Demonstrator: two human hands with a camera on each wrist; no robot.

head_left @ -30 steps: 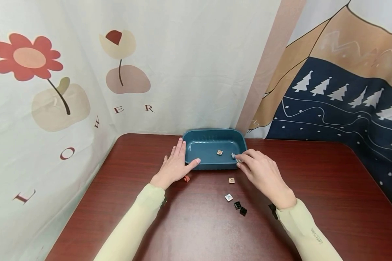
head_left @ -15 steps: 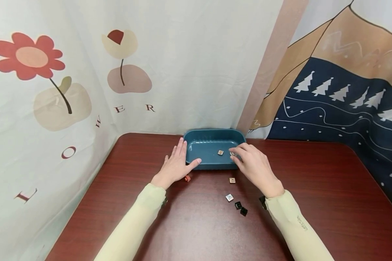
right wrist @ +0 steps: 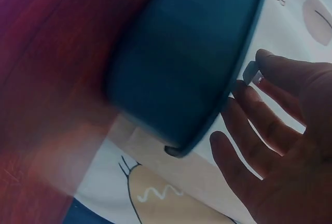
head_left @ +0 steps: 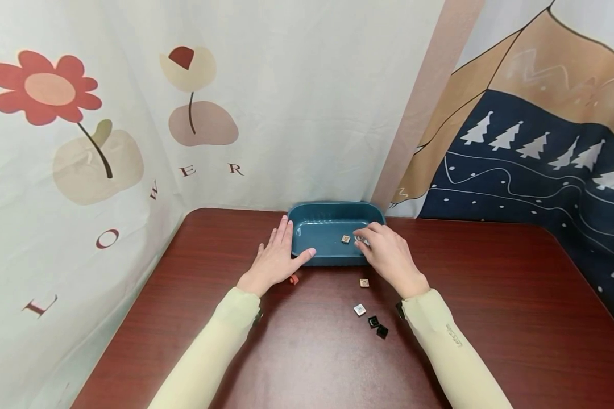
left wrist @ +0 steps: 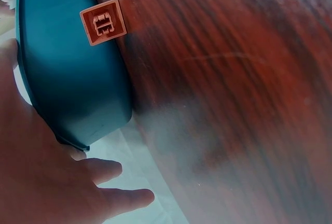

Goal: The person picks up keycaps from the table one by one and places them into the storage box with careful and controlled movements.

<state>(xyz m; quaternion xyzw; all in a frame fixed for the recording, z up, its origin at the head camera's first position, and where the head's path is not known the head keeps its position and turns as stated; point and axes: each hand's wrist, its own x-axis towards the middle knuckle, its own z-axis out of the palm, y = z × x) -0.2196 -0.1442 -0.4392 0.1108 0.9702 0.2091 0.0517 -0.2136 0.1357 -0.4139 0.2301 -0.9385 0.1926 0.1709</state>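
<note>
Pinching small grey keycap (right wrist: 250, 72) over right half of blue bin (head_left: 332, 262): right hand (head_left: 388, 253). Left hand (head_left: 276, 258), fingers straight, rests against bin's left end. Keycap probably light, stiff, slippery, hardly fragile; best gripped by opposite side walls.

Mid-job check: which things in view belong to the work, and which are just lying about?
Probably the job:
blue tray, left hand against it
grey piece, pinched by right hand
beige keycap in tray
Loose: orange keycap, white keycap, second beige keycap, two black keycaps

Just surroundings:
table
printed curtain
</note>
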